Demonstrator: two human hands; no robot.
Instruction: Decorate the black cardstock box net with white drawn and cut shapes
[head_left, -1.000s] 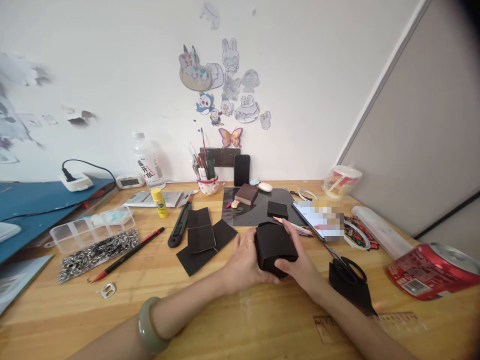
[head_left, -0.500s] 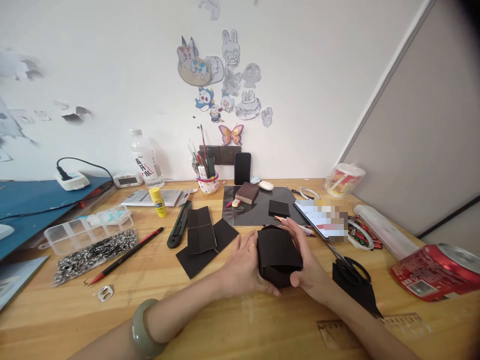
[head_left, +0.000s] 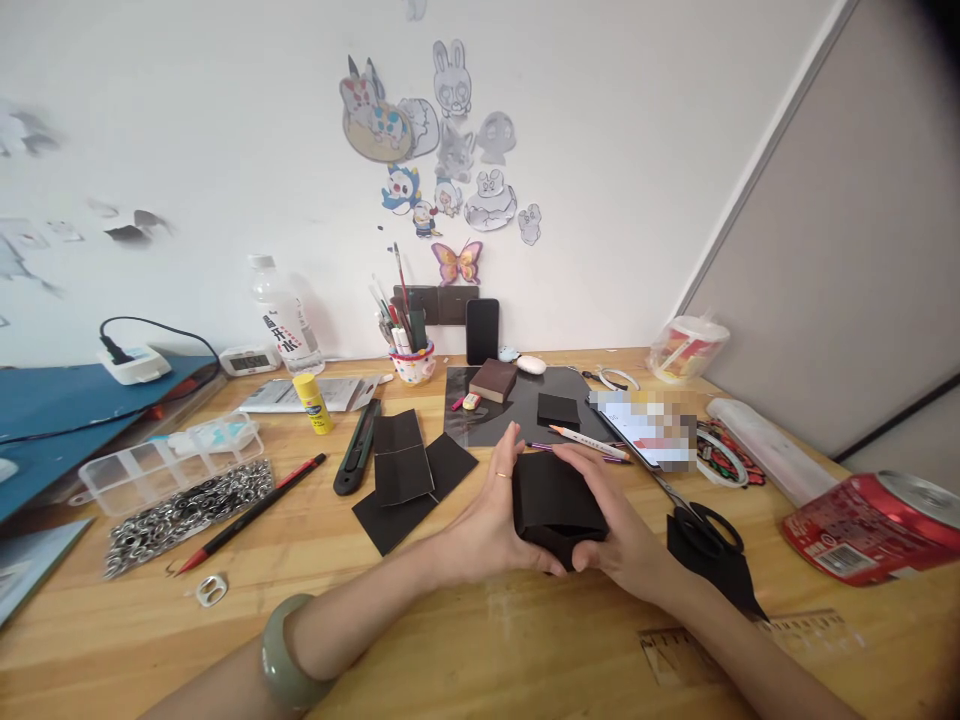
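Note:
A black paper box (head_left: 559, 500) stands on the wooden table between both hands, with a gap under its top piece at the near side. My left hand (head_left: 487, 520) grips its left side, thumb along the near lower edge and fingers pointing up. Around the right side wraps my right hand (head_left: 619, 530), thumb at the near corner. Left of the box, a folded black card (head_left: 401, 460) lies over another black sheet (head_left: 456, 465). A small black square (head_left: 558, 409) rests on the dark mat behind it.
Scissors (head_left: 705, 530) on black paper, a clear ruler (head_left: 675, 655) and a red can (head_left: 874, 530) are at the right. A cutter (head_left: 356, 450), glue stick (head_left: 312, 404), pencil (head_left: 251, 513) and box of metal rings (head_left: 187, 515) are at the left.
The left fingers have risen more upright beside the box, and the right fingers have curled closer over its far right edge. The box's top sits slightly lower. The view has shifted slightly.

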